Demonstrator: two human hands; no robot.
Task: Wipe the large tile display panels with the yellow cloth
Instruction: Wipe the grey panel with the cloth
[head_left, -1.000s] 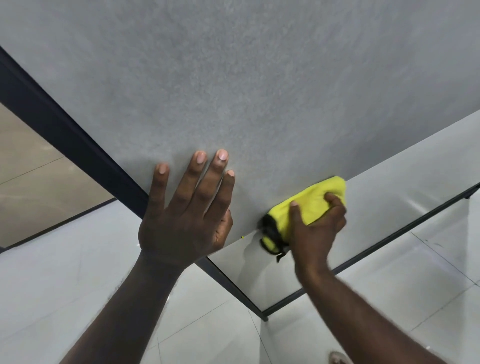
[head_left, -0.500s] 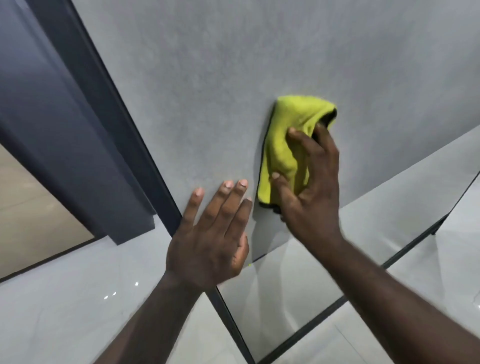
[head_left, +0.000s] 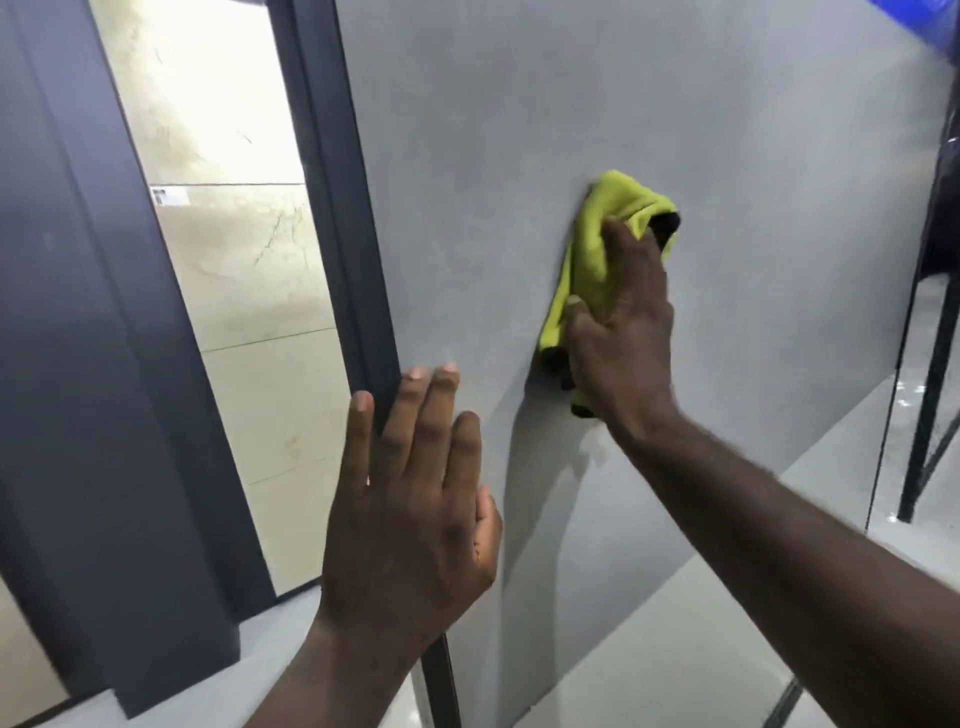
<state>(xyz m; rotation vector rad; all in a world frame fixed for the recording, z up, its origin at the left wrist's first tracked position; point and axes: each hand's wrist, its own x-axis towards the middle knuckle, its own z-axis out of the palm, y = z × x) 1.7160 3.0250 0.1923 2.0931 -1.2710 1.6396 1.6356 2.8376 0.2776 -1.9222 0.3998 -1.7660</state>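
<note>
Grey tile panel (head_left: 519, 130), yellow cloth (head_left: 597, 254) partly under right hand (head_left: 623, 338), seemingly gripped

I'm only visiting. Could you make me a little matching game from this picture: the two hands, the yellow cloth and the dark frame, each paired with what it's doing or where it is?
1 left hand
2 right hand
3 yellow cloth
4 dark frame

A bunched against the grey panel
B fingers straight, holds nothing
C between the grey panel and the beige tile
D holds the cloth to the panel

Pairs: 1-B, 2-D, 3-A, 4-C
</note>
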